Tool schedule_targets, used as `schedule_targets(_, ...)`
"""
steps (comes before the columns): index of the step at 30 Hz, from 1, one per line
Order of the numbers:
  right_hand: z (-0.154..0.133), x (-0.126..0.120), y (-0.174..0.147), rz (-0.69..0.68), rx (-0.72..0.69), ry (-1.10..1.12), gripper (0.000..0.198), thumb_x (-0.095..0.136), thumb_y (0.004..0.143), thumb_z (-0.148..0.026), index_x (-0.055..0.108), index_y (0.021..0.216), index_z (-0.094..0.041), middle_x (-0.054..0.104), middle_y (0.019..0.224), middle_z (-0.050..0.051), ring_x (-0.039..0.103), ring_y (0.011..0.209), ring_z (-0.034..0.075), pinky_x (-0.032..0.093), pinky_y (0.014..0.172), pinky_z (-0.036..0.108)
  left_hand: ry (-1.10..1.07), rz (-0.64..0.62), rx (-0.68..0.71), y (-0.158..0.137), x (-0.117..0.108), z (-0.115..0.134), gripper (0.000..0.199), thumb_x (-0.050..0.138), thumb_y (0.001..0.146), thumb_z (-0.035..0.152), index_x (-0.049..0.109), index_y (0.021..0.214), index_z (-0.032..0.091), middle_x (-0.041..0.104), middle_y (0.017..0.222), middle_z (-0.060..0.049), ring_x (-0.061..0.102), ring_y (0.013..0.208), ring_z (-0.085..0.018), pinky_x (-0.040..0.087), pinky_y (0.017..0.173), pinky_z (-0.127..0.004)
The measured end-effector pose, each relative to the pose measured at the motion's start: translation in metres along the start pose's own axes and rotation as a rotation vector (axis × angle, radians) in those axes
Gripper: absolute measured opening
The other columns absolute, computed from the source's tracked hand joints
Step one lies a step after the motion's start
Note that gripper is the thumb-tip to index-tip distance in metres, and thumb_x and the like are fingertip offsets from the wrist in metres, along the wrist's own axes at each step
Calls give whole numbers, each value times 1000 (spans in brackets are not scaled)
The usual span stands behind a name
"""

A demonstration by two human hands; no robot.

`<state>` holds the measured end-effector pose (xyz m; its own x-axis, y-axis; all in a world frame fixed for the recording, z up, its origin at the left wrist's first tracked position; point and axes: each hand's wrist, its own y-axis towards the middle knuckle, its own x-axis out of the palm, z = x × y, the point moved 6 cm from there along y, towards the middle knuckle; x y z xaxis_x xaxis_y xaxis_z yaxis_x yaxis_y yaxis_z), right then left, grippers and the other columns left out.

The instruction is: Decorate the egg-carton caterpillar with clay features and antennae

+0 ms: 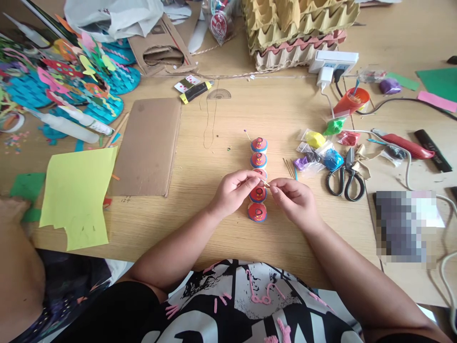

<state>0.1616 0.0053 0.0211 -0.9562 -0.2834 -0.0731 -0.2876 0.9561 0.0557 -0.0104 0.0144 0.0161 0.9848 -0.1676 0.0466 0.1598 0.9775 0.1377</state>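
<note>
My left hand (233,191) pinches one end of a short, thin, pale stick (265,183) between thumb and fingertips. The other end is between the fingertips of my right hand (295,201). Below my fingers, several red, dome-shaped clay pieces (257,212) with blue rims and small yellow and black details stand in a line on the table, one partly covered by my left hand. A thin stick with a purple tip (247,134) leans out at the far end of the row. More thin sticks (287,167) lie beside my right hand.
On the right are bagged coloured clay (333,159), black-handled scissors (345,177), an orange cup (352,100) and a power strip (333,61). Egg trays (296,28) stand behind. Cardboard (148,147), yellow paper (76,195), paper crafts (103,105) and another person's arm (17,267) are left.
</note>
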Motion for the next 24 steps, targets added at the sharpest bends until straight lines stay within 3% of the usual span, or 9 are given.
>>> schedule_targets(17, -6, 6, 1, -66, -43, -3, 22, 69, 99, -38, 76, 94, -18, 74, 78, 4, 59, 63, 11, 47, 57, 23, 164, 10, 109, -3, -2, 12, 29, 69, 100, 45, 76, 89, 20, 79, 85, -3, 73, 79, -14, 58, 76, -25)
schedule_targets(24, -1, 5, 4, -52, 69, 145, 30, 73, 97, -47, 73, 91, -18, 58, 61, -3, 48, 52, 8, 36, 48, 23, 82, 35, 94, -4, -3, 8, 34, 59, 105, 46, 80, 102, 20, 83, 97, -7, 78, 92, -16, 61, 85, -27)
